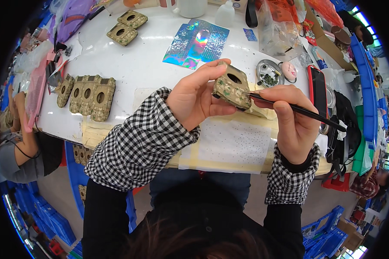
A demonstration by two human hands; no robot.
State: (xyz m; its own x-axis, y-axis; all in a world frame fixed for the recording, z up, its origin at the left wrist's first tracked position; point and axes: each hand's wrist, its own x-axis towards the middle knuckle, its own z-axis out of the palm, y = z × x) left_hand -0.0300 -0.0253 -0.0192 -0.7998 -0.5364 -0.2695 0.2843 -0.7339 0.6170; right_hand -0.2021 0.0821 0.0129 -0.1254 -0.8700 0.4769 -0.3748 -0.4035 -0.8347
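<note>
White tabletop, with a row of finished cases at left, beneath the left hand pinching a patterned case tilted toward view, so the right hand's grip, closed on a black pick tool, reaches its edge.

Holographic foil sheet lies mid white tabletop, w/ four finished patterned pieces lined up at left, two more top left. Round metal dish w/ dark beads sits right, red phone beside it.
</note>
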